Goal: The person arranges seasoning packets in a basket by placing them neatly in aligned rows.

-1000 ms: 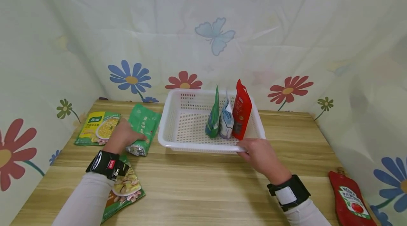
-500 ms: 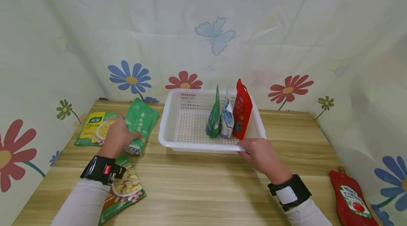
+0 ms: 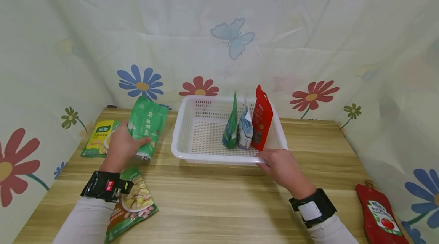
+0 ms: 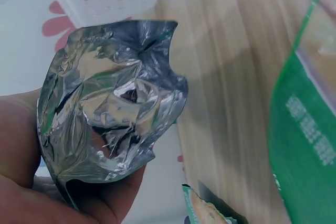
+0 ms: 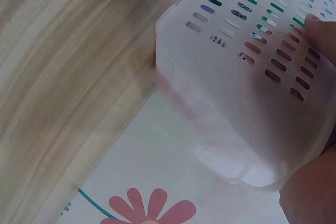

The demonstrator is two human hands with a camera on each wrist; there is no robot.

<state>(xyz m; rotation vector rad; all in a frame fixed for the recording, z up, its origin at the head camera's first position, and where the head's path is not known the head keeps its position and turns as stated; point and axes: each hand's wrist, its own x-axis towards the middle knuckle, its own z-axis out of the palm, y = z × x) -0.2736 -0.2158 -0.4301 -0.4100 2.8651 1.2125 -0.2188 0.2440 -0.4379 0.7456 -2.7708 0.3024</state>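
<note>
In the left hand (image 3: 120, 145), the green pouch (image 3: 147, 122) is pinched by its left edge, above the table (image 3: 205, 206). The thumb lies across the printed face; the other fingers are mostly hidden behind the pouch. The left wrist view shows the crumpled foil base, which blocks the upper part from sight. The small print is too blurred to read.

Left of and behind this hand lies the yellow packet (image 3: 97, 137), its right part covered by the hand. On the near side, the brown packet (image 3: 135, 202) lies flat, partly covered by the wrist strap (image 3: 105, 187) and sleeve.

The right hand (image 3: 282, 167) grips the basket (image 3: 212, 157) at its near right corner. Some of its fingers are concealed by the rim, and the right wrist view cuts the hand off at the frame edge. Ahead of this hand, inside the basket, stand a green bag (image 3: 230, 129), a white bag (image 3: 245, 133) and a red bag (image 3: 262, 122); their lower ends are partly hidden. Well to the right lies the ketchup (image 3: 378, 213), cut off below.
</note>
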